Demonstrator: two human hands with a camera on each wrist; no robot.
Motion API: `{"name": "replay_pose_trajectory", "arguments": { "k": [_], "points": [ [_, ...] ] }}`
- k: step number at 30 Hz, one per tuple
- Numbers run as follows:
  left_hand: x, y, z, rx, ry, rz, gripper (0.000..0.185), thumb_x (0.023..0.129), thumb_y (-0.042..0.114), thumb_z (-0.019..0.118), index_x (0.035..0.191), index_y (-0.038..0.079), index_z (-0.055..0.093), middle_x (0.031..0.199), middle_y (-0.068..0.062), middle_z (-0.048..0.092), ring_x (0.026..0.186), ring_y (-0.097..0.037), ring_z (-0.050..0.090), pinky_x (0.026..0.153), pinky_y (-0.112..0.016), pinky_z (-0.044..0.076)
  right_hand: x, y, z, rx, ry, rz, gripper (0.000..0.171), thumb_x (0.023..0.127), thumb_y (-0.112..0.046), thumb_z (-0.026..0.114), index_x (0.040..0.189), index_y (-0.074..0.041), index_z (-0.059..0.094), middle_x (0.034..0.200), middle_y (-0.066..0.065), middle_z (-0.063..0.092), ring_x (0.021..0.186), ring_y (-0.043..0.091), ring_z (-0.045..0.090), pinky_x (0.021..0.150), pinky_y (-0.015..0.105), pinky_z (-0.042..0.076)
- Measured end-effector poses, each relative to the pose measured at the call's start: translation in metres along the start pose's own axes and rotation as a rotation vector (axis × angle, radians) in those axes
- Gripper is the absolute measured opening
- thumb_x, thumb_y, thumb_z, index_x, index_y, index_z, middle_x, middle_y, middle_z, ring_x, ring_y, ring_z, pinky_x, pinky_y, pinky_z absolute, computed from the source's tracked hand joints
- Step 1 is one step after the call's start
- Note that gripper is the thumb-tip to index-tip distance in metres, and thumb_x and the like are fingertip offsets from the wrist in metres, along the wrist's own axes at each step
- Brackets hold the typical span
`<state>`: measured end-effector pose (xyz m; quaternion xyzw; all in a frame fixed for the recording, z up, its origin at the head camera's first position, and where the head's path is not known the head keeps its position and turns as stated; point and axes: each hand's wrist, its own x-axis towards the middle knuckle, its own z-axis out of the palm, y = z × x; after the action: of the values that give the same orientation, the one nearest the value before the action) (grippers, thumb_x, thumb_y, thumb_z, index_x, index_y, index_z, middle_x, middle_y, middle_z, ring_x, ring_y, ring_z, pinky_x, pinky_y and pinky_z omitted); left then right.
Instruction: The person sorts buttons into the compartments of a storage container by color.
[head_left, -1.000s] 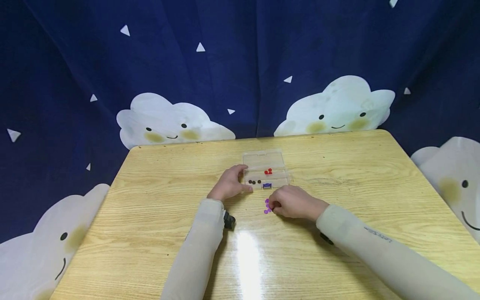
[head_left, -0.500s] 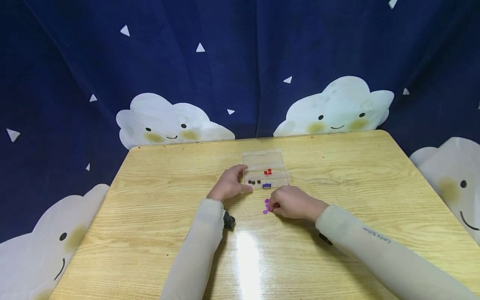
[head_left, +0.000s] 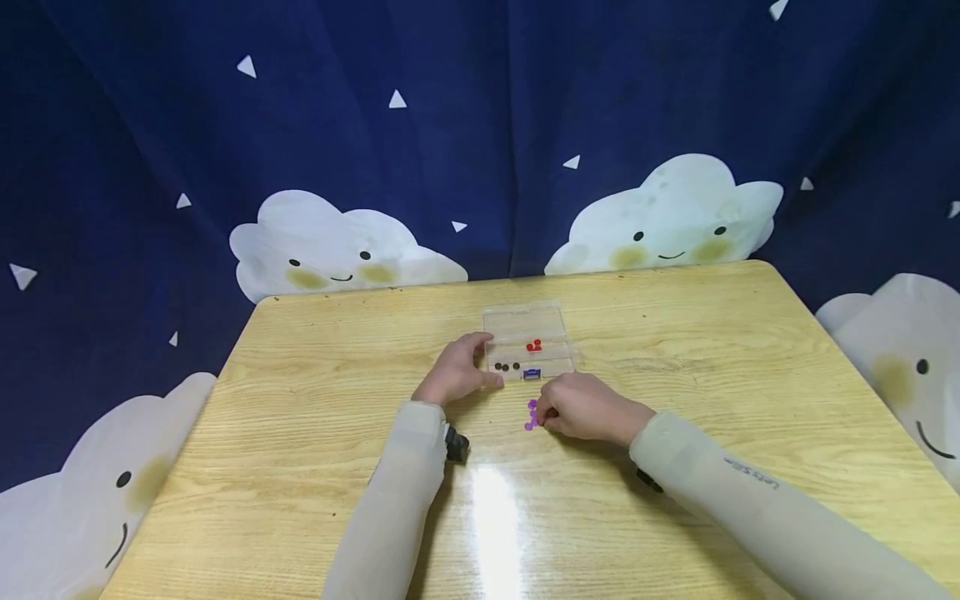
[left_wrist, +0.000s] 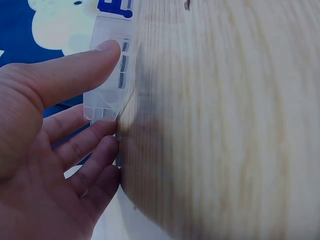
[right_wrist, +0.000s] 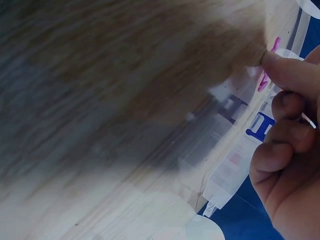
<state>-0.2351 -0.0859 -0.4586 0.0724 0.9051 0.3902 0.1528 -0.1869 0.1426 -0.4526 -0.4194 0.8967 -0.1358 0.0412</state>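
Purple small round beads [head_left: 532, 414] pinched by right hand [head_left: 588, 407] | left hand [head_left: 454, 372] gripped clear plastic compartment box [head_left: 527, 340] | step: sorting beads | next: precise drop into box.

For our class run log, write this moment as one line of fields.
left hand: holds edge of clear plastic compartment box | right hand: curled over small purple beads | box contents: red beads, dark beads | surface: wooden table
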Motion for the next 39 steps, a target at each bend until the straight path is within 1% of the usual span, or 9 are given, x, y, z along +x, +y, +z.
{"name": "replay_pose_trajectory", "arguments": {
  "k": [3,8,12,16,21,24,29,39],
  "points": [
    [0.000,0.000,-0.001,0.001,0.000,0.002,0.081,0.082,0.021,0.082,0.152,0.019,0.041,0.147,-0.010,0.051,0.137,-0.029,0.048,0.114,-0.046,0.042,0.002,0.000,0.000,-0.005,-0.008,0.006,0.011,0.081,-0.010,0.076,0.077,-0.020,0.077,0.074,-0.010,0.068,0.065,0.001,0.055,0.061,0.019,0.048],
    [0.001,-0.001,-0.001,0.009,-0.004,0.002,0.081,0.082,0.023,0.082,0.152,0.019,0.041,0.148,-0.010,0.051,0.138,-0.028,0.047,0.114,-0.046,0.042,0.003,0.001,-0.002,0.000,-0.007,-0.019,0.013,0.081,-0.008,0.076,0.078,-0.020,0.079,0.077,-0.009,0.072,0.068,0.005,0.062,0.064,0.021,0.051],
    [0.002,-0.002,-0.001,0.012,-0.004,0.010,0.081,0.082,0.023,0.082,0.152,0.019,0.041,0.147,-0.010,0.052,0.137,-0.028,0.048,0.114,-0.045,0.042,0.005,0.002,-0.001,0.016,-0.018,-0.006,0.012,0.082,-0.010,0.077,0.080,-0.021,0.080,0.082,-0.008,0.074,0.074,0.007,0.067,0.069,0.023,0.054],
    [0.003,-0.004,0.000,0.007,-0.007,0.015,0.081,0.082,0.022,0.082,0.152,0.019,0.041,0.147,-0.009,0.052,0.136,-0.028,0.049,0.112,-0.045,0.044,0.005,0.001,-0.002,0.037,-0.030,0.009,0.011,0.084,-0.010,0.076,0.083,-0.020,0.080,0.085,-0.006,0.075,0.075,0.007,0.067,0.069,0.022,0.054],
    [0.003,-0.004,0.001,0.010,-0.006,0.016,0.081,0.082,0.022,0.082,0.152,0.019,0.040,0.147,-0.009,0.052,0.136,-0.028,0.049,0.112,-0.044,0.044,0.006,0.002,-0.005,0.079,-0.004,0.032,0.010,0.085,-0.009,0.073,0.089,-0.016,0.080,0.087,-0.003,0.075,0.077,0.006,0.065,0.070,0.021,0.054],
    [0.002,-0.003,0.001,0.013,-0.003,0.012,0.081,0.082,0.022,0.082,0.152,0.019,0.040,0.147,-0.009,0.052,0.136,-0.027,0.049,0.113,-0.044,0.043,0.006,0.002,-0.009,0.091,0.014,0.041,0.010,0.085,-0.010,0.072,0.090,-0.014,0.079,0.088,-0.004,0.075,0.079,0.008,0.067,0.073,0.024,0.056],
    [0.003,-0.003,0.001,0.013,0.000,0.010,0.081,0.082,0.022,0.082,0.152,0.019,0.041,0.146,-0.010,0.053,0.136,-0.027,0.049,0.114,-0.044,0.043,0.007,0.003,-0.015,0.091,0.022,0.057,0.010,0.087,-0.010,0.072,0.090,-0.015,0.079,0.089,-0.004,0.076,0.084,0.012,0.071,0.078,0.030,0.058],
    [0.003,-0.003,0.001,0.030,0.000,0.016,0.081,0.082,0.023,0.082,0.152,0.019,0.040,0.146,-0.009,0.053,0.135,-0.027,0.050,0.113,-0.044,0.043,0.015,0.004,-0.028,0.111,0.039,0.076,0.011,0.090,-0.010,0.069,0.092,-0.013,0.079,0.091,-0.003,0.076,0.086,0.013,0.070,0.080,0.032,0.059]
  ]
}}
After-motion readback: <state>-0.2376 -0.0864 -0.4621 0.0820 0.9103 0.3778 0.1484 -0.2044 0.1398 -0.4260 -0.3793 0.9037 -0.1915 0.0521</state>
